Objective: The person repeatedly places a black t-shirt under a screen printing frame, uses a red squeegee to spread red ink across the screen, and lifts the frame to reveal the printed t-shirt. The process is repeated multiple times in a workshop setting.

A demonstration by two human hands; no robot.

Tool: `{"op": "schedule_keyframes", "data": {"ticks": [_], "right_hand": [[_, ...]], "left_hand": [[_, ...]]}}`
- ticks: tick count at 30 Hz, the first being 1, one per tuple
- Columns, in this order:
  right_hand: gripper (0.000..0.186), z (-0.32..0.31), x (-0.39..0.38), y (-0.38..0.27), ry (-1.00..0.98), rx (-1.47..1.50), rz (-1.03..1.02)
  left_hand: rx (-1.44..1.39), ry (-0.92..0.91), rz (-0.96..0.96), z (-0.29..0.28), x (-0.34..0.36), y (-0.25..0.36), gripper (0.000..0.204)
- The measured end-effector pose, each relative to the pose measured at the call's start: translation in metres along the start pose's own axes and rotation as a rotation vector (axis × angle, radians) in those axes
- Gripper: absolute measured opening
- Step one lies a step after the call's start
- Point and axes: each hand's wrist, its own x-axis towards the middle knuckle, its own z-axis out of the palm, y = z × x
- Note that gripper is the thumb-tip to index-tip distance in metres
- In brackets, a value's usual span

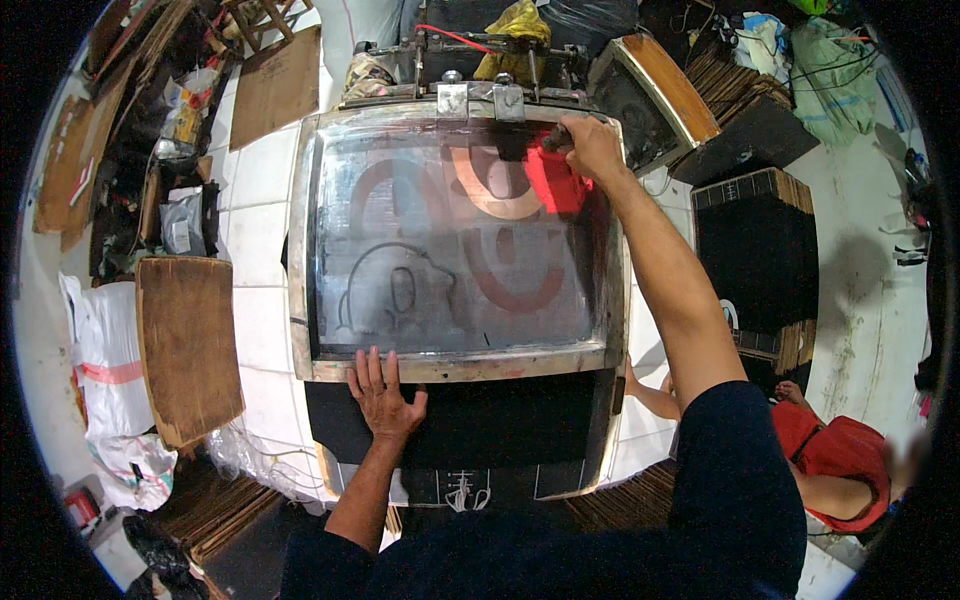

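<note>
A framed printing screen [455,370] lies in front of me, its mesh showing arch shapes and a rounded outlined figure. Bright red ink [560,185] is spread near its far right corner. There my right hand [593,148] is closed round a small dark squeegee [553,140], mostly hidden by the fingers. At the near edge, to the left, my left hand [383,405] rests its spread fingertips on the frame's bar and holds nothing. Metal hinge clamps [453,101] grip the far side of the frame. A black panel [460,420] shows under and in front of it.
A second screen with a wooden bar [672,85] leans at the back right. Stacked black boards [760,260] stand to the right, near another person in red [845,460]. A brown board [188,350] and white sacks [105,345] lie at the left.
</note>
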Motion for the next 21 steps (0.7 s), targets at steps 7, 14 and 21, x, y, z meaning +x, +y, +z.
{"op": "schedule_keyframes", "data": {"ticks": [7, 14, 21], "right_hand": [[0.046, -0.028, -0.075, -0.032, -0.022, 0.012, -0.077], [0.048, -0.017, -0.087, -0.031, 0.014, -0.072, -0.112], [0.043, -0.033, -0.051, -0.016, 0.059, 0.138, -0.155]], "left_hand": [[-0.018, 0.013, -0.009, 0.000, 0.001, -0.001, 0.092], [-0.038, 0.115, 0.001, -0.003, 0.010, 0.001, 0.078], [-0.211, -0.080, 0.111, -0.062, 0.047, -0.011, 0.050]]}}
